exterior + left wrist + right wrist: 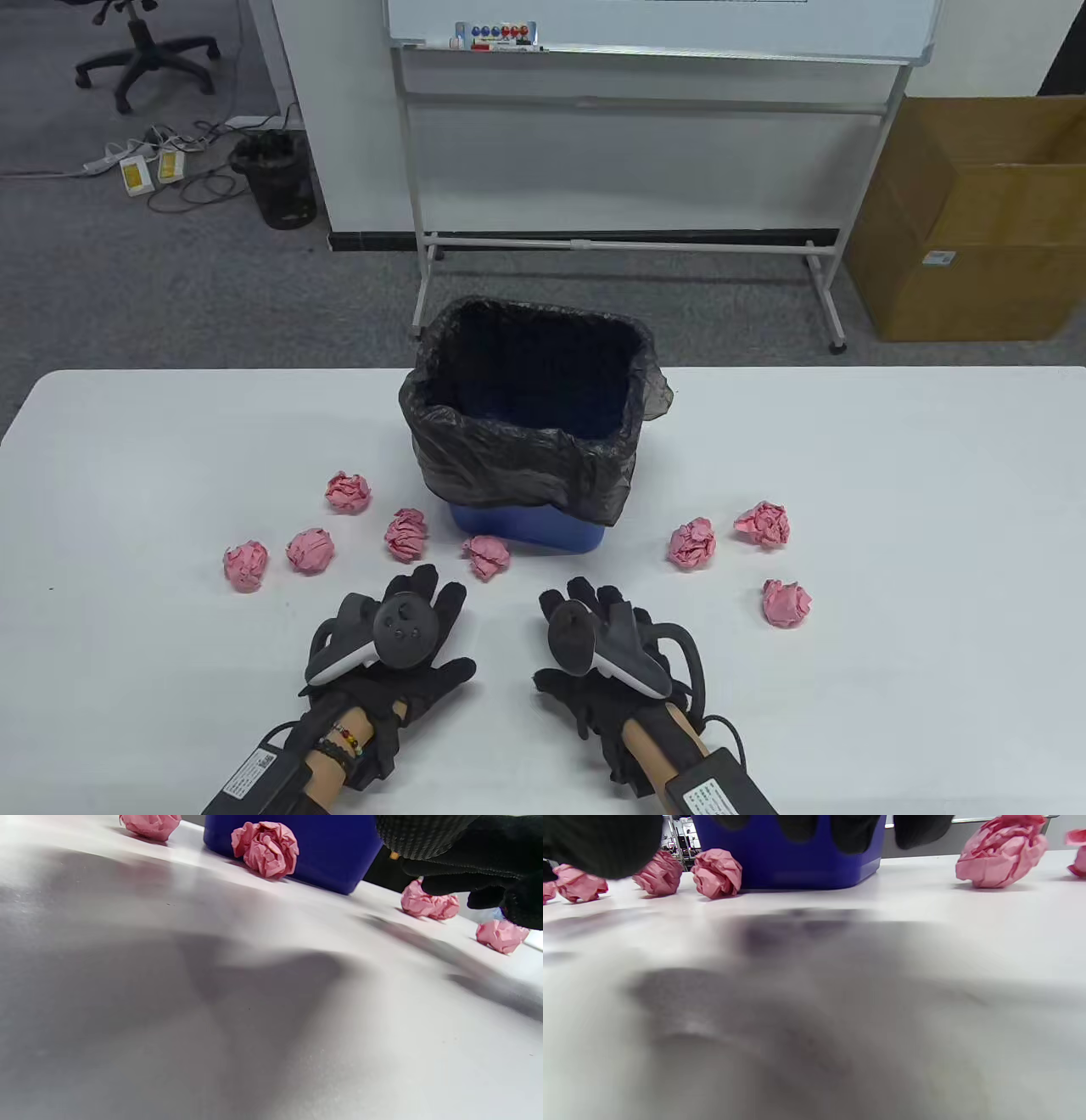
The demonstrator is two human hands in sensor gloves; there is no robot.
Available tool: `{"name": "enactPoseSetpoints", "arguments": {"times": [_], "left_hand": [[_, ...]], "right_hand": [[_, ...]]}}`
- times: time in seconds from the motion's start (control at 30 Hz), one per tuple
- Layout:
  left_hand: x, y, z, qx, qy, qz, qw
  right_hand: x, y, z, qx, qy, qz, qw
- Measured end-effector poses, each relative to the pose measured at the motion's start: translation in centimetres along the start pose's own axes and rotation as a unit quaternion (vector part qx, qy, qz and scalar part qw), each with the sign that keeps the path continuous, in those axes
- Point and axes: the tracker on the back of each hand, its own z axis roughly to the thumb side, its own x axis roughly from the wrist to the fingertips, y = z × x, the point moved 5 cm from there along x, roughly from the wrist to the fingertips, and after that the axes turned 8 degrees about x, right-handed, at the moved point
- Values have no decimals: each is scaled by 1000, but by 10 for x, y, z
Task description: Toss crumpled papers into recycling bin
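A blue recycling bin lined with a black bag stands in the middle of the white table. Several pink crumpled papers lie around it: one just in front of the bin, others to its left and three to its right. My left hand and right hand rest flat on the table in front of the bin, fingers spread, holding nothing. The left wrist view shows the near paper against the bin. The right wrist view shows the bin and papers.
A whiteboard on a wheeled stand stands on the floor behind the table. A cardboard box is at the back right, a small black waste basket and cables at the back left.
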Motion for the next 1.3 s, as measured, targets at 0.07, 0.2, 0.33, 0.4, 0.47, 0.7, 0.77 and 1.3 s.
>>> {"name": "enactPoseSetpoints", "arguments": {"times": [0.07, 0.2, 0.33, 0.4, 0.47, 0.7, 0.77, 1.3], "left_hand": [[0, -1, 0, 1, 1, -2, 1000], [0, 0, -1, -2, 2, -1, 1000], [0, 1, 0, -3, 0, 1, 1000], [0, 1, 0, -4, -1, 4, 1000], [0, 1, 0, -4, -3, 4, 1000], [0, 2, 1, -2, -6, 6, 1000], [0, 2, 1, -1, -8, 7, 1000], [-6, 9, 0, -7, -13, 12, 1000]], "right_hand": [[0, 1, 0, -1, 0, 2, 1000], [0, 0, 0, -4, 1, 1, 1000], [0, 0, 0, -4, 2, -2, 1000], [0, 1, 0, -6, 3, -1, 1000], [-1, 0, 0, -7, 3, -2, 1000], [-4, -10, -3, -1, 11, -22, 1000], [-5, -15, -6, 0, 16, -30, 999], [-6, -82, -105, 14, 193, -166, 967]]}}
